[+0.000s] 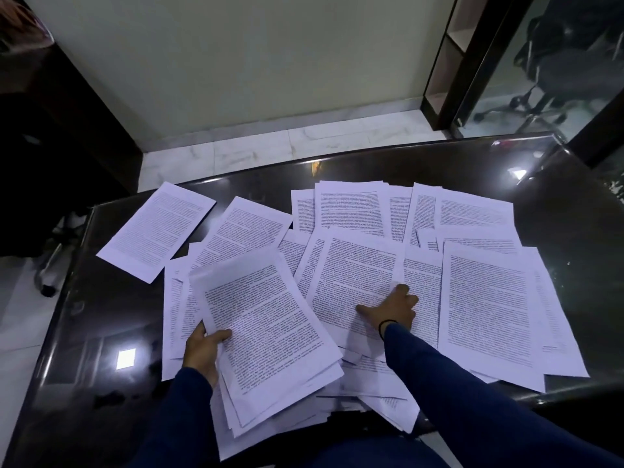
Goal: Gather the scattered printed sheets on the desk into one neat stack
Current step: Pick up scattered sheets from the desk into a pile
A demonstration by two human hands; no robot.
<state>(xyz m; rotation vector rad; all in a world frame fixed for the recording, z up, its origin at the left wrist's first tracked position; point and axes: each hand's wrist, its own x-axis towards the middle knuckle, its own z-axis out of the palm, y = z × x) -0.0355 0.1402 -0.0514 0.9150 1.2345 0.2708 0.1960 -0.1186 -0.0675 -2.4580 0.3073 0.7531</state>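
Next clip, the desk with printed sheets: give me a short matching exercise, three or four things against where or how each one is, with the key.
Things:
1. left hand
2. right hand
3. lone sheet
4. desk

States:
A. dark and glossy, reflecting lights
B. grips a bundle of sheets at its left edge
C. lies apart at the far left
D. rests on a sheet in the middle of the spread

Pairs: 1-B, 2-D, 3-C, 4-A

We see a dark, glossy desk [557, 231] reflecting square ceiling lights. Beyond it lies a pale marble floor [256, 150] and a plain light wall [236, 55]. At upper right stands a dark-framed glass partition [499, 62], with an office chair [553, 69] behind it. Another chair's metal base [50, 261] shows at left.
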